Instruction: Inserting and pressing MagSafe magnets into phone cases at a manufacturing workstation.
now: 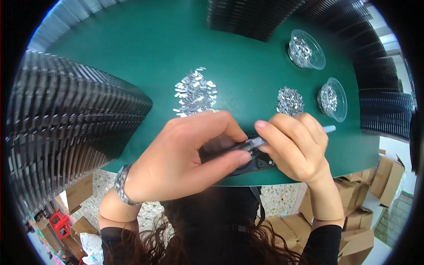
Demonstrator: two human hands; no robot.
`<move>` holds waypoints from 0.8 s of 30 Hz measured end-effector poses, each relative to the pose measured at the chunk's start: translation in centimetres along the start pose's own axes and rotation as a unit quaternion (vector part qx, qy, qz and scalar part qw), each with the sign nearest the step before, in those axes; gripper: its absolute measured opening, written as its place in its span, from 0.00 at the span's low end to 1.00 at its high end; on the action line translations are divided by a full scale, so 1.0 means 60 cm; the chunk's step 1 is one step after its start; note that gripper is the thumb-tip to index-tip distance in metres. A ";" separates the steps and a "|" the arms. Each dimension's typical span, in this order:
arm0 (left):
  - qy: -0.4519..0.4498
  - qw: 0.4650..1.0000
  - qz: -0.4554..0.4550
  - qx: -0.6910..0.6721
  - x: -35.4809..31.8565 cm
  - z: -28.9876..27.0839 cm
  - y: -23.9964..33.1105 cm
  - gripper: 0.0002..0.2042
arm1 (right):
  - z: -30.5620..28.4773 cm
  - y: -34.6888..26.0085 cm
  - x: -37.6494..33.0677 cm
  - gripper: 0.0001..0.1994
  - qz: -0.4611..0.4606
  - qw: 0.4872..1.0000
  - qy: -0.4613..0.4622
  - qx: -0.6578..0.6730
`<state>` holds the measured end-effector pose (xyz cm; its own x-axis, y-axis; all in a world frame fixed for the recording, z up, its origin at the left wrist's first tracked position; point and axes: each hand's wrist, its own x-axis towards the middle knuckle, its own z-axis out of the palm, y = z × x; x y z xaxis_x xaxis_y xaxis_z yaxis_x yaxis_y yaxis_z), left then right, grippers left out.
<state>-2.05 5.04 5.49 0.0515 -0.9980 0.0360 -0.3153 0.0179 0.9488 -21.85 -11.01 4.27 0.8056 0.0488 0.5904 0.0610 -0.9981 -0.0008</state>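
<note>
At the near edge of the green worktop (247,70), the left hand (179,152) grips a black plastic part (258,165), thumb and forefinger narrowed; the right hand's (296,145) fingers hold a slim pen-like tool (329,129). Work seems midway, loose metal pieces (195,93) remaining heaped.

2 hands (176,150) (295,143) at black piece (257,165)

"What's on the table (247,75) at left?"
"A stack (77,115); right of it, the first pile (195,93)."
"Further right?"
"The second pile (290,101), then the near bowl (340,104), the far bowl (316,52) behind that."
"Before the piles?"
"Left hand (181,152), right hand (295,148), a part (255,142) between."
"Boxes (383,176)?"
"Lower right."
</note>
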 end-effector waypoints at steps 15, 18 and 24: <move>0.070 0.979 -0.175 0.079 -0.053 -0.016 0.096 0.35 | 0.080 0.074 -0.031 0.22 0.044 0.985 0.142 0.089; 0.088 0.956 0.017 0.280 -0.071 -0.028 0.165 0.45 | 0.086 0.060 -0.033 0.21 0.077 0.983 0.109 0.123; 0.410 0.775 0.094 0.472 -0.130 -0.113 0.262 0.43 | 0.076 0.052 -0.045 0.19 0.091 0.981 0.101 0.136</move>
<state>-1.00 13.53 22.27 0.3847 -0.6019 0.6998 -0.9223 -0.2805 0.2657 -21.16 -14.09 -1.02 0.6859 -0.1655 0.7086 0.1046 -0.9413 -0.3211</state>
